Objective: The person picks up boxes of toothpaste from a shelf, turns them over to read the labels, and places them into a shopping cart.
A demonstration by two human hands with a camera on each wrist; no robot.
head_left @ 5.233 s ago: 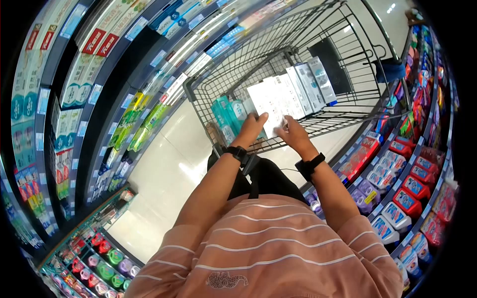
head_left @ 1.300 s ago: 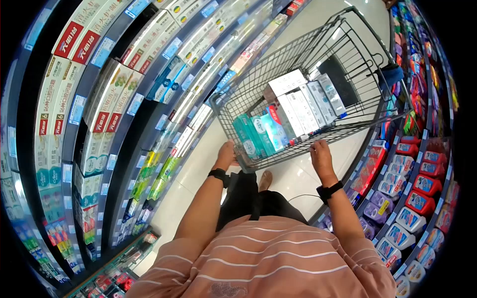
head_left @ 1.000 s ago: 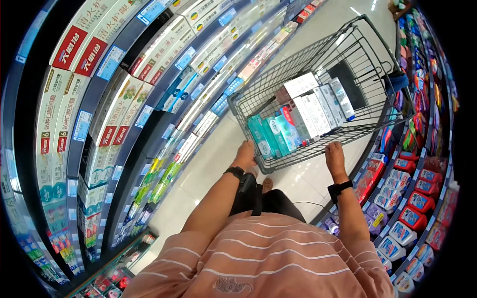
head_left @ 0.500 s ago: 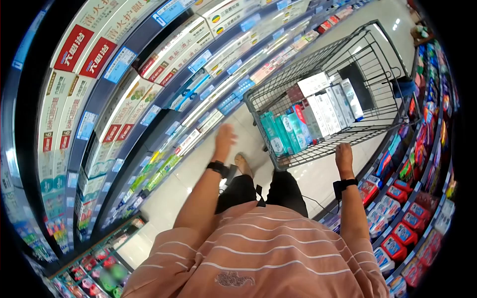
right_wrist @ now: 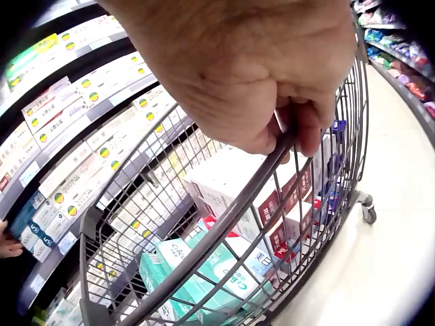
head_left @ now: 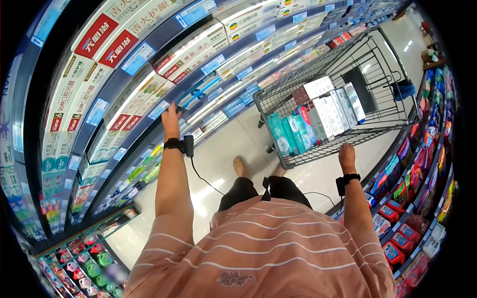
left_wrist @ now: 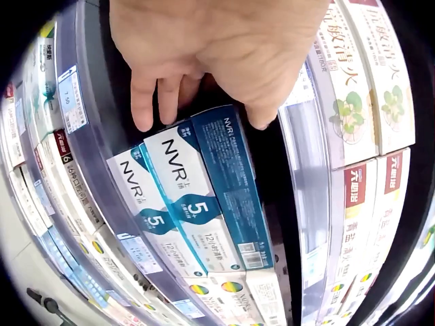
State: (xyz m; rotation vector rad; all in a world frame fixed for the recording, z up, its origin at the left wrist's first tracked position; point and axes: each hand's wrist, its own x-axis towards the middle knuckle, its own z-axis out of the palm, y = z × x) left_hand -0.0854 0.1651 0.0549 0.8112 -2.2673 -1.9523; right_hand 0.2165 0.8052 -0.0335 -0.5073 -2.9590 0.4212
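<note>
My left hand (head_left: pixel 171 119) reaches into the shelf on the left. In the left wrist view its fingers and thumb are spread over the near ends of blue-and-white toothpaste boxes (left_wrist: pixel 187 204) marked NVR, with the fingertips right at their edges. These boxes lie in a short row, one showing its dark blue side. My right hand (right_wrist: pixel 251 75) grips the dark rim of the shopping cart (right_wrist: pixel 234 216), its fingers curled around the bar. Inside the cart are teal boxes (right_wrist: pixel 217 268) and white cartons (right_wrist: pixel 224 170).
Packed shelves (head_left: pixel 99 111) of boxed goods with blue price tags run along the left. To the right, another shelf holds red bottles (head_left: pixel 392 253) and colourful packs. Tiled floor (head_left: pixel 208 174) lies between, and cables hang from both wrist cameras.
Both hands have left the white carton in the cart. My left hand moved off to the shelf on the left, while my right hand went to the cart's rim.
</note>
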